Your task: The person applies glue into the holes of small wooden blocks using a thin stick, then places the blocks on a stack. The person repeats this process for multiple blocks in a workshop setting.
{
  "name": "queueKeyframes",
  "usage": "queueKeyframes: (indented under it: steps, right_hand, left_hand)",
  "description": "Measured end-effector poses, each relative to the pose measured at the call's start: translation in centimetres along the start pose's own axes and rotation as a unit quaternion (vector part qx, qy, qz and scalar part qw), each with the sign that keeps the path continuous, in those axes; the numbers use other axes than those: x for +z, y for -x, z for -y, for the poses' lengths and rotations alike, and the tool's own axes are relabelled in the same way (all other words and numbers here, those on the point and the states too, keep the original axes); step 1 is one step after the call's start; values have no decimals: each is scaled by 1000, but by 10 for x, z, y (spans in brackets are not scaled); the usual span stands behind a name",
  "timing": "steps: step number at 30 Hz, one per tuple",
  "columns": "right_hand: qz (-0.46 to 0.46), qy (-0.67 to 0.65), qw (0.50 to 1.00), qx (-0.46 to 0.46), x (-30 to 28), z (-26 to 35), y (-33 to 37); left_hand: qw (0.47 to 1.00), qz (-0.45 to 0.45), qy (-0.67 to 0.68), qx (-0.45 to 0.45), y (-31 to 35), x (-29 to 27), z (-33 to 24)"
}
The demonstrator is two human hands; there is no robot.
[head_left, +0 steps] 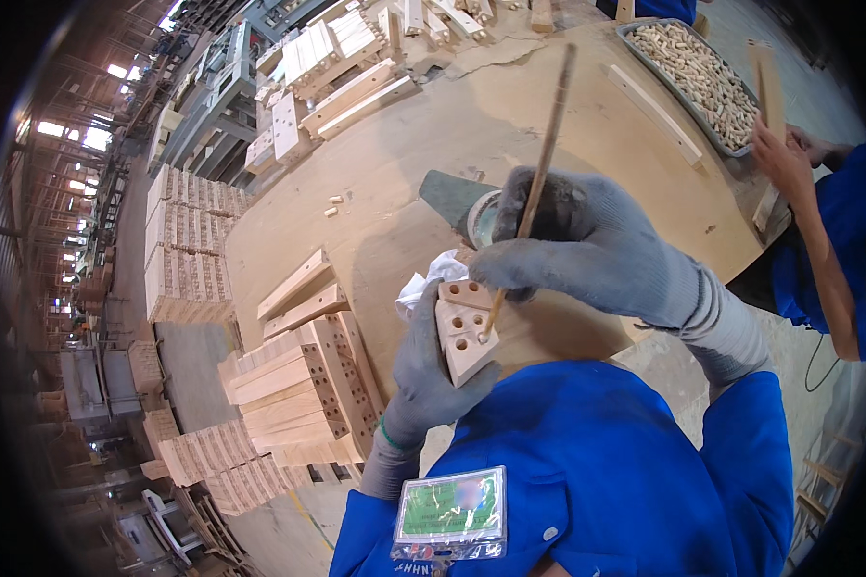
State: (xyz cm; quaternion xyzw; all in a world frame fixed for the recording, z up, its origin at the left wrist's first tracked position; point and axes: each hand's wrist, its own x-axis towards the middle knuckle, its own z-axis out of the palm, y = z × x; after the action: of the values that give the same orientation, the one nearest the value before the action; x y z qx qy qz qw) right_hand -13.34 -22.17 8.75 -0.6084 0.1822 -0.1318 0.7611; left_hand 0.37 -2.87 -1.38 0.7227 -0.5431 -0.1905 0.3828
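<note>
A: Well, in the head view the grey-gloved left hand (pixel 423 370) is wrapped shut around a pale wooden block with round holes drilled in its face (pixel 464 332), holding it up close to the chest, just over the near edge of the round plywood table (pixel 394 183).

B: And the grey-gloved right hand (pixel 573 245)?

A: Pinched closed on a long thin wooden stick (pixel 539 173) — its lower tip sits in one of the block's holes.

B: What could go wrong?

A: The stick is slim and held high up, so a sideways push may bend or snap it. The block rests only in the left palm; a hard jab could twist it loose, or send the tip onto the glove.

B: Containers?

A: A small round pot (pixel 481 219) sits on the table behind the right hand — its contents are hidden. A grey metal tray (pixel 645 60) at the far right is heaped with short pale wooden dowels (pixel 707 82). Another person's hand (pixel 784 159) works beside it.
</note>
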Motion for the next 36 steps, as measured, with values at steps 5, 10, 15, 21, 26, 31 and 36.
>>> queueKeyframes:
  steps: [5, 10, 15, 21, 26, 31, 36]
  right_hand:
    - [33, 15, 999, -1, 7, -17, -9]
    - [72, 172, 977, -105, 9, -11, -7]
    - [67, 227, 948, -211, 11, -14, -13]
    - [78, 192, 966, -156, 10, -7, -14]
    - [47, 116, 984, -129, 7, -10, -10]
    - [-79, -29, 995, -59, -13, -12, 0]
    - [-182, 139, 967, -109, -36, -62, 6]
  left_hand:
    - [1000, 17, 12, -10, 1, 1, 1]
    - [999, 36, -11, -18, 1, 0, 0]
    - [999, 22, 37, 3, 1, 3, -3]
    - [998, 10, -46, 34, 3, 1, 0]
    - [1000, 8, -10, -8, 0, -3, -6]
    - [999, -28, -18, 12, 3, -8, -6]
    - [989, -104, -86, 64, 20, -13, -7]
